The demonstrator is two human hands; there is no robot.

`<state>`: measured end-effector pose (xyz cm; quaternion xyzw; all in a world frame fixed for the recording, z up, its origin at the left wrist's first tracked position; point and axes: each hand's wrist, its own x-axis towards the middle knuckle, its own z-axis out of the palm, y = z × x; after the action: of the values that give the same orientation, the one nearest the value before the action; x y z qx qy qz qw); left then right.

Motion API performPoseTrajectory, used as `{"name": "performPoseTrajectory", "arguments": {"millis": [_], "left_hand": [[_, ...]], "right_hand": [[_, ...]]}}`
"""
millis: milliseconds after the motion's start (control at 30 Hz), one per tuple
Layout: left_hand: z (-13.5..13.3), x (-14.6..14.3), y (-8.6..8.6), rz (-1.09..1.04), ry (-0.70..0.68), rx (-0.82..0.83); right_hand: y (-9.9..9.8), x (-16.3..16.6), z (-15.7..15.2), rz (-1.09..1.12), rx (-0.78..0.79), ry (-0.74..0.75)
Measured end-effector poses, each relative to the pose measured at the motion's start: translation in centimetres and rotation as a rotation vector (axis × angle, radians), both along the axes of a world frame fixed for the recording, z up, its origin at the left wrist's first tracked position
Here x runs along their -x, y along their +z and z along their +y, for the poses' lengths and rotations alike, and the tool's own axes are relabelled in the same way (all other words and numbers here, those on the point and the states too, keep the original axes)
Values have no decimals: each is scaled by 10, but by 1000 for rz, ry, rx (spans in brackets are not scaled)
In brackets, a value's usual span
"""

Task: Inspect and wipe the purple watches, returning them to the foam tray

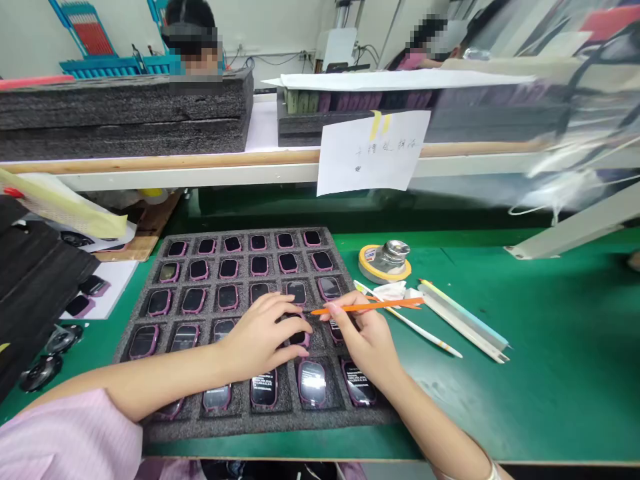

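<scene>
A dark foam tray (345,267) on the green bench holds several rows of pink-rimmed smartwatch bodies (228,297). My left hand (263,333) rests on the tray's middle, its fingers curled over one watch body (300,338) in its pocket. My right hand (363,340) is closed on a thin orange stick (370,307) that lies almost level, its tip pointing left toward that same watch. Both hands meet over the tray's right-centre.
To the right of the tray lie a tape roll with a metal weight (385,261), a white wipe (393,290) and long pale sticks (465,320). Black foam sheets (125,110) are stacked on the shelf; a paper note (370,150) hangs from it. Other people sit beyond.
</scene>
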<state>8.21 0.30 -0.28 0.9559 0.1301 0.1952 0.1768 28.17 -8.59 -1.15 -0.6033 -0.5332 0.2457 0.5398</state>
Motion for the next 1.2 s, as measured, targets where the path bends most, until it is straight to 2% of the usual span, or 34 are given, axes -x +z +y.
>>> {"name": "performPoseTrajectory", "arguments": {"millis": [167,400,733,933,1000,1067,1200], "left_hand": [[-1,0,0,-48,-1,62],[-2,-4,1,-10,112,282],[-2,-6,4,30,122,335],[1,-13,25,202,131,297],[4,-19,33,268,113,261],[6,-29,38,292,75,217],[4,-55,27,207,-62,96]], "right_hand": [[2,6,-3,-78,11,105],[0,4,-2,-115,35,116],[0,0,0,-126,49,173],[5,-3,0,-77,16,185],[5,-6,-1,-37,-10,148],[4,-14,-1,37,-50,42],[-2,-35,-1,201,-143,-213]]}}
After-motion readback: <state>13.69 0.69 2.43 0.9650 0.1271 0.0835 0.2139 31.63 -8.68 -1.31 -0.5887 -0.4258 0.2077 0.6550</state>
